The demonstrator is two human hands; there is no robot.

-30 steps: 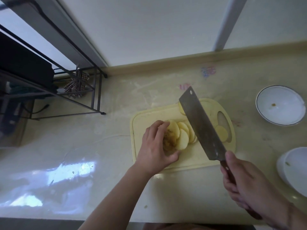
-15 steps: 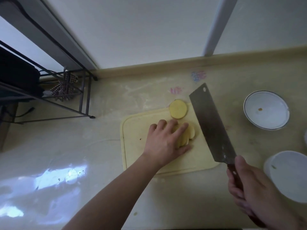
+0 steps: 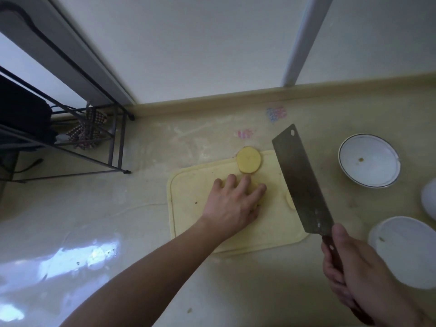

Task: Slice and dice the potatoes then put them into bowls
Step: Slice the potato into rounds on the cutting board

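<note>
Pale yellow potato slices (image 3: pixel 249 163), flat

The left hand (image 3: pixel 232 204) covers most of the potato slices (image 3: pixel 256 199) on the cutting board (image 3: pixel 188 208), whose right side the cleaver (image 3: pixel 299 182) hides.

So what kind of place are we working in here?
Most likely a home kitchen counter: a yellow cutting board with potato slices, a cleaver in the right hand, and white bowls waiting on the stone-look worktop.
</note>
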